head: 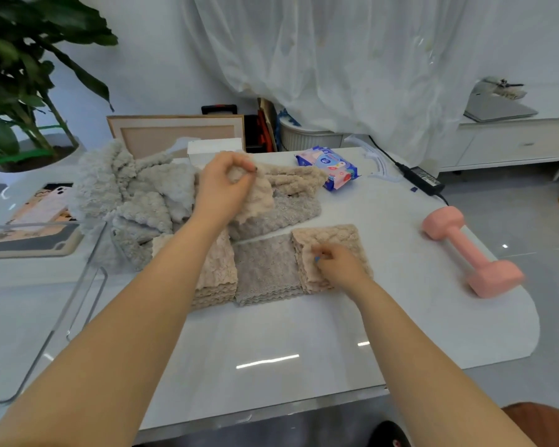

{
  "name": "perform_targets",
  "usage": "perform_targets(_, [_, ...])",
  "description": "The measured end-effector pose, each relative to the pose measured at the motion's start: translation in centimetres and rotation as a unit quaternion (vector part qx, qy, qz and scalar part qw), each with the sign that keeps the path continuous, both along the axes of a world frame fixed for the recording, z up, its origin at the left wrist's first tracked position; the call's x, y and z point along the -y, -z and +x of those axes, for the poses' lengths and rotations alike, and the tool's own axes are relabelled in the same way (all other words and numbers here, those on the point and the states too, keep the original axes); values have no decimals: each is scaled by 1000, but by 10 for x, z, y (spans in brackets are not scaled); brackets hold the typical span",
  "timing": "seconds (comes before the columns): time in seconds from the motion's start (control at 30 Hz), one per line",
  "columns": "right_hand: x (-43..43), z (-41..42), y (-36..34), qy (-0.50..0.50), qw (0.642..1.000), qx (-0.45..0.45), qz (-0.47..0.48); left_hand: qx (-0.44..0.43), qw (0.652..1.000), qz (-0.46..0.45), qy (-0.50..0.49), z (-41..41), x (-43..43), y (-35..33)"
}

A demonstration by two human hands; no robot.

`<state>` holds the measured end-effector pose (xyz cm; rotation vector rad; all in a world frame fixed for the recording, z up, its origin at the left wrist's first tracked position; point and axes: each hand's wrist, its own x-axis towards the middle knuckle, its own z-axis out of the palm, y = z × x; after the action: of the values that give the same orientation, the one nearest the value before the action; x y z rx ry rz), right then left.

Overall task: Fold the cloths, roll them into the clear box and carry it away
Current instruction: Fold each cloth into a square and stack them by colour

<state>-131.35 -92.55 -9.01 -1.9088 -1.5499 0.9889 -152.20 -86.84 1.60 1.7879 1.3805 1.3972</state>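
The left hand (226, 185) pinches a beige cloth (259, 201) up off the unfolded heap (136, 195). The right hand (338, 267) curls its fingers into the right folded stack (333, 237). Three stacks look folded, and by the look of it nothing is rolled yet into the clear box (88, 285) on the left. It's a glossy white tabletop (271, 343), with a pink dumbbell (468, 253) and a sheer curtain (336, 59) behind.

Fluffy cloths (265, 269), glossy table (271, 343), matt dumbbell (471, 253)

A pink dumbbell (471, 253) lies on the desk (271, 350) right of the right grip (338, 267), a blue wipes pack (328, 167) beyond that grip.
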Motion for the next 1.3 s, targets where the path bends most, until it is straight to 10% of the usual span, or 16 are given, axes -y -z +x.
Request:
perform_targets(0.37, [25, -17, -77, 17, 956, -153, 252, 286, 915, -142, 248, 21, 61, -80])
perform_targets(0.6, [81, 17, -79, 97, 939, -259, 206, 97, 940, -300, 129, -31, 92, -46])
perform_targets(0.77, [122, 46, -85, 36, 932, -359, -13, 84, 919, -382, 47, -61, 130, -6])
perform_targets(1.07, [100, 44, 3, 127, 985, 93, -68, 339, 857, -381, -70, -41, 137, 93])
perform_targets(1.2, [129, 58, 13, 163, 980, 117, -16, 129, 958, -193, -167, -25, 173, 119])
perform_targets(1.3, [145, 65, 8, 53, 996, 61, -23, -76, 994, -67, -29, -8, 198, 133])
